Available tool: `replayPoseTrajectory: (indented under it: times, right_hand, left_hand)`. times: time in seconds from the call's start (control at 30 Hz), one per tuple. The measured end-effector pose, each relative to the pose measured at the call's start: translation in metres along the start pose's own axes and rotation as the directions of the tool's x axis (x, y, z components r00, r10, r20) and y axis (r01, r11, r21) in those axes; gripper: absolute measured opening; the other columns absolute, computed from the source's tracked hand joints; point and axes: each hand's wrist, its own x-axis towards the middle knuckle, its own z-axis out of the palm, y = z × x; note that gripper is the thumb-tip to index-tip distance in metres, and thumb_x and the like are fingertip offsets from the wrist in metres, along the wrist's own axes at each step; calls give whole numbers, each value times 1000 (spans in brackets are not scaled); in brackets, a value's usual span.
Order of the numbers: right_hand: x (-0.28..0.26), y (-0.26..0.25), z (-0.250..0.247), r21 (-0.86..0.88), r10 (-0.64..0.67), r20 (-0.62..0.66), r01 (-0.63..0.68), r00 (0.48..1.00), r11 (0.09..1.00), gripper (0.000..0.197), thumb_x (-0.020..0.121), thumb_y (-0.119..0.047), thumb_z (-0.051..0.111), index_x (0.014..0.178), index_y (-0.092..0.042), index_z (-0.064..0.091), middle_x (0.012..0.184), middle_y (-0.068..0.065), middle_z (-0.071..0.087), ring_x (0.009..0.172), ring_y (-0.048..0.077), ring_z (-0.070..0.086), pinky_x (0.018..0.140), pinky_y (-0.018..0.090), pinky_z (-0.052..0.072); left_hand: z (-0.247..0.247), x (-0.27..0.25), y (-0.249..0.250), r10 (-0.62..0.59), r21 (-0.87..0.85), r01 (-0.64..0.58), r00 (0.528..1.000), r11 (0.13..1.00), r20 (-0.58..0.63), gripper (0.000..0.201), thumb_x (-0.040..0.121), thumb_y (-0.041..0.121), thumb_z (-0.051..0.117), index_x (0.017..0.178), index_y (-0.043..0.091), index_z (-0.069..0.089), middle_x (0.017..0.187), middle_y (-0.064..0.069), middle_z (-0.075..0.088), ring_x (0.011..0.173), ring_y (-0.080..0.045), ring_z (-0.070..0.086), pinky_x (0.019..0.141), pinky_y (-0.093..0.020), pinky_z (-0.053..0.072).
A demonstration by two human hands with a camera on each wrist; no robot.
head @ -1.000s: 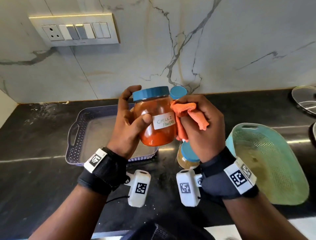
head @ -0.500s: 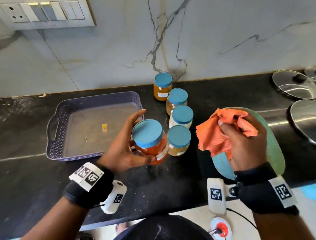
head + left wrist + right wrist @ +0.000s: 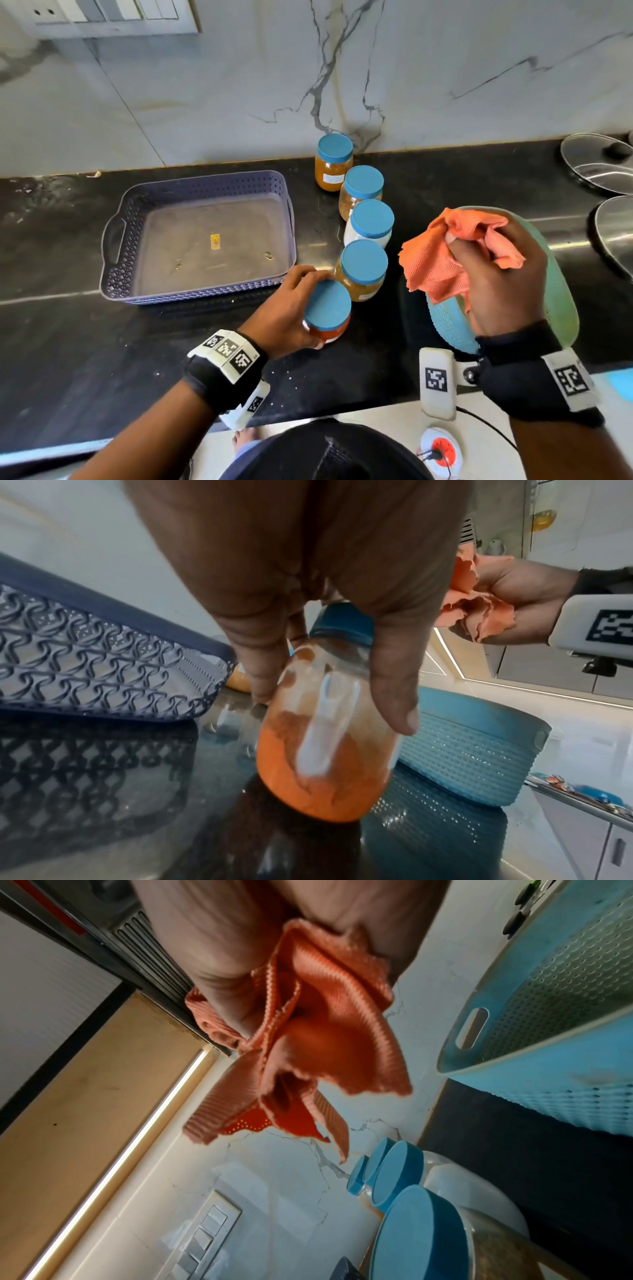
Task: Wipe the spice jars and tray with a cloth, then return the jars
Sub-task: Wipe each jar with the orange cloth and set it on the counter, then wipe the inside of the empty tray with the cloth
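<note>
My left hand point(image 3: 291, 318) grips the chilli powder jar point(image 3: 328, 313), blue lid up, its base at the black counter in front of a row of several blue-lidded spice jars point(image 3: 363, 267). In the left wrist view the fingers wrap the jar point(image 3: 329, 753), which holds red powder and a white spoon. My right hand point(image 3: 496, 274) holds a bunched orange cloth point(image 3: 442, 260) in the air, right of the jars. The cloth point(image 3: 308, 1047) fills the right wrist view. The purple tray point(image 3: 113, 274) lies to the left, holding only small crumbs.
A teal perforated basket point(image 3: 561, 308) lies under my right hand at the counter's front. Steel lids point(image 3: 599, 161) sit at the far right. A marble wall with a switch panel point(image 3: 102, 17) backs the counter. The counter edge runs close to my wrists.
My left hand has lowered the chilli jar from chest height down to the counter beside the jar row. My right hand has pulled the cloth off the jar and away to the right.
</note>
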Motion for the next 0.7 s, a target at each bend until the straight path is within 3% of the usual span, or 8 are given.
replayPoseTrajectory:
  times: [0.1, 0.23, 0.33, 0.43, 0.5, 0.57, 0.63, 0.7]
  right_hand:
    - [-1, 2, 6, 10, -8, 23, 8, 1000, 1000, 24, 83, 11, 69, 100, -6, 68, 98, 2, 72, 95, 15, 69, 84, 28, 53]
    - [0, 7, 17, 11, -16, 46, 15, 999, 1000, 20, 81, 5, 72, 100, 0, 66, 99, 11, 71, 93, 22, 68, 82, 32, 53]
    - [2, 8, 28, 6, -30, 75, 30, 997, 1000, 20, 80, 8, 72, 96, -3, 66, 96, 3, 71, 91, 17, 68, 82, 31, 52]
    - [5, 11, 38, 30, -27, 96, 24, 995, 999, 16, 81, 4, 72, 96, -2, 67, 97, 10, 72, 96, 27, 69, 85, 41, 54]
    - [5, 11, 55, 76, -9, 110, 1, 994, 997, 17, 81, 0, 73, 96, -4, 67, 98, 8, 72, 98, 28, 69, 86, 43, 53]
    - [4, 6, 71, 99, -5, 124, -7, 992, 995, 18, 82, 5, 72, 95, -7, 67, 94, -5, 73, 93, 19, 69, 85, 37, 54]
    - [2, 1, 91, 98, 0, 136, -14, 991, 995, 21, 84, 5, 71, 97, -12, 70, 95, -8, 74, 94, 17, 69, 86, 35, 54]
    - [0, -9, 113, 132, 20, 105, -33, 994, 991, 26, 86, 1, 71, 96, -23, 72, 96, -5, 74, 97, 21, 69, 87, 37, 54]
  left_hand:
    - [3, 0, 3, -19, -5, 19, 1000, 1000, 13, 115, 50, 24, 95, 146, 30, 33, 134, 7, 33, 122, -7, 42, 108, -15, 37]
    - [-8, -10, 10, -14, 26, 13, 998, 1000, 64, 121, 59, 42, 94, 156, 31, 22, 149, 4, 27, 134, -5, 34, 112, -14, 29]
    - [-30, -22, 11, -22, -31, 20, 999, 999, -42, 88, 80, 41, 82, 152, 22, 36, 149, 2, 40, 135, -6, 44, 113, -20, 36]
    - [-53, -38, 5, -69, -83, 52, 976, 995, -208, 33, 94, 14, 65, 127, 21, 63, 117, 4, 68, 105, -7, 68, 92, -25, 55]
    - [-71, -49, 1, -239, -232, 179, 935, 956, -262, 27, 97, 2, 61, 108, 25, 68, 94, 3, 75, 70, -14, 74, 64, -30, 62]
    - [-89, -56, -2, -354, -294, 268, 887, 917, -297, 19, 94, 5, 67, 98, 23, 70, 81, 4, 76, 39, -17, 61, 39, -24, 48]
    - [-107, -62, -7, -402, -306, 308, 858, 901, -320, 4, 90, 14, 74, 92, 17, 71, 64, 1, 73, 28, -11, 46, 33, -16, 34]
    - [-126, -68, -14, -425, -295, 330, 829, 897, -364, 13, 90, 24, 74, 82, 14, 72, 45, 1, 59, 29, -9, 41, 36, -18, 31]
